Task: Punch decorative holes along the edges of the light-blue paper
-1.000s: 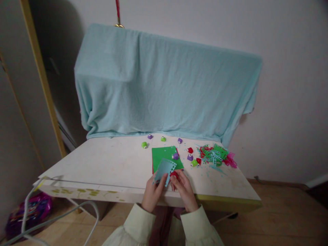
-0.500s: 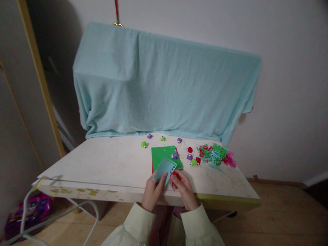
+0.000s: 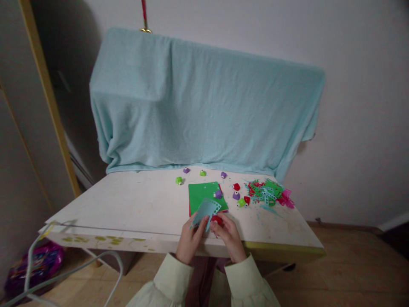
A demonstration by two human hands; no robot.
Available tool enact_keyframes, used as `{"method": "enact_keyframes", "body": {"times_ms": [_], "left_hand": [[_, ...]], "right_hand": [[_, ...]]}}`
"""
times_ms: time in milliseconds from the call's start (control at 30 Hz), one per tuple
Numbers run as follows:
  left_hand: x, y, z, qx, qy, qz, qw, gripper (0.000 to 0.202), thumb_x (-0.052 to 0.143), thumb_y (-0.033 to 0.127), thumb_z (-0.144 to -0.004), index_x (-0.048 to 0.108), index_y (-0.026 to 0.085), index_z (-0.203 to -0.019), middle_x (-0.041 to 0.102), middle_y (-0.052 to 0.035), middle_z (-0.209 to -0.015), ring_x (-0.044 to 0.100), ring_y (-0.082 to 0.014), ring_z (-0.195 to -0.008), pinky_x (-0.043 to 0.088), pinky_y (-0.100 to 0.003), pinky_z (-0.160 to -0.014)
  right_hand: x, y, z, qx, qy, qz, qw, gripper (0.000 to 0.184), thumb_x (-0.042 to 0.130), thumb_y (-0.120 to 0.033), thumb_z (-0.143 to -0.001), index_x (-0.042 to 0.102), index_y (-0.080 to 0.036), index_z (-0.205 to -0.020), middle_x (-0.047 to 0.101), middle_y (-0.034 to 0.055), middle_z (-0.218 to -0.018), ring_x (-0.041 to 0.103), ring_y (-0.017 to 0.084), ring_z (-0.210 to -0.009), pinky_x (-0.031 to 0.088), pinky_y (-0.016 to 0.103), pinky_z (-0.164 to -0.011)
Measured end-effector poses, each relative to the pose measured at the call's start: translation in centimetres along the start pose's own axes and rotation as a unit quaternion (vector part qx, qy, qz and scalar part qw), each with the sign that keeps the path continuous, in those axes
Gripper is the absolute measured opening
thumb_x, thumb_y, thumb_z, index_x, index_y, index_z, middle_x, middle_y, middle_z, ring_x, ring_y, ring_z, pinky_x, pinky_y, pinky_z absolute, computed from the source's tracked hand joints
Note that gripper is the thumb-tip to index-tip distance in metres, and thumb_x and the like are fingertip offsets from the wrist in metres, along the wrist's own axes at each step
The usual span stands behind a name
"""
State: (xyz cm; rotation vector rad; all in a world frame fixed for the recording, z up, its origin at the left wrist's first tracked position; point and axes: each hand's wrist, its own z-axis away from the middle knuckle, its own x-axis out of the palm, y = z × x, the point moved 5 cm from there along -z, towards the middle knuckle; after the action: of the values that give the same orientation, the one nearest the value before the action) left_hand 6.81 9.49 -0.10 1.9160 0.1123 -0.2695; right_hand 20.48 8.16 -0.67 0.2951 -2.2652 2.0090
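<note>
My left hand (image 3: 191,238) is closed on a sheet of light blue paper (image 3: 204,208), whose right edge carries a row of small punched holes. In my right hand (image 3: 228,234) is a red craft punch (image 3: 216,219), set against the paper's lower right edge. Both hands are close together over the front edge of the table. Beneath the blue sheet lies a stack of coloured paper with green (image 3: 200,192) on top and a red edge showing. A purple craft punch (image 3: 217,194) sits on that stack.
More small craft punches in green (image 3: 179,181), purple (image 3: 236,195) and red (image 3: 236,186) stand about the white table (image 3: 137,200). Perforated paper scraps (image 3: 268,192) are heaped at the right. A light blue cloth (image 3: 204,102) hangs behind; a white cable (image 3: 118,256) loops at the left.
The red punch has turned slightly in my right hand, and more of it shows. My right fingers have shifted a little; the blue sheet has tipped slightly lower.
</note>
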Motion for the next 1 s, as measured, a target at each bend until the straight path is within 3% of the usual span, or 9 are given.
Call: {"method": "enact_keyframes", "body": {"times_ms": [1000], "left_hand": [[-0.13,0.5,-0.01,0.01,-0.01,0.02,1.0,0.024,0.05,0.033,-0.088,0.065,0.014,-0.088,0.066,-0.0042,-0.082,0.058,-0.0159,-0.076,0.045,-0.024,-0.074]], "right_hand": [[-0.13,0.27,-0.12,0.002,0.005,0.023,1.0,0.033,0.07,-0.04,-0.082,0.056,-0.014,-0.095,0.052,0.0005,-0.073,0.042,0.011,-0.06,0.031,0.021,-0.051]]}}
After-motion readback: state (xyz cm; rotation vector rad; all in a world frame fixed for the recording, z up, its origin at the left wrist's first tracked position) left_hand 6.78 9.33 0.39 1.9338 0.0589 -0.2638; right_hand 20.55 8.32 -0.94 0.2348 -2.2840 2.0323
